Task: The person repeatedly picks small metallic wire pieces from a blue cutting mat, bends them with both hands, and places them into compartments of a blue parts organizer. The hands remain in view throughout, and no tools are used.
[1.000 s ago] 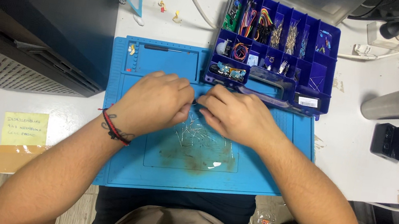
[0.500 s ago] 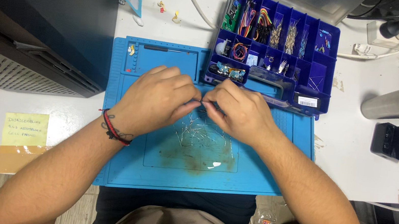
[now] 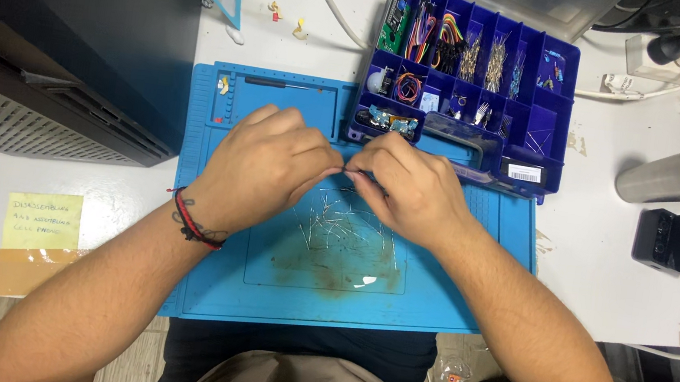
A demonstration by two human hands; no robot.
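My left hand (image 3: pixel 264 168) and my right hand (image 3: pixel 406 187) meet fingertip to fingertip above a blue work mat (image 3: pixel 213 288). Both pinch one small thin wire part (image 3: pixel 346 169) between thumbs and forefingers; most of it is hidden by the fingers. Below the hands, a loose heap of small wire-legged components (image 3: pixel 344 227) lies on the mat's middle. A red and black cord bracelet sits on my left wrist.
A blue compartment box (image 3: pixel 532 129) of electronic parts stands at the mat's far right corner. A steel cylinder (image 3: pixel 679 174) and a black box (image 3: pixel 670 242) lie to the right. A dark case (image 3: pixel 72 33) fills the left; a yellow note (image 3: pixel 43 222) lies below it.
Both hands have shifted slightly away from me along the mat and drawn their fingertips closer together around the small part. Nothing else has moved.
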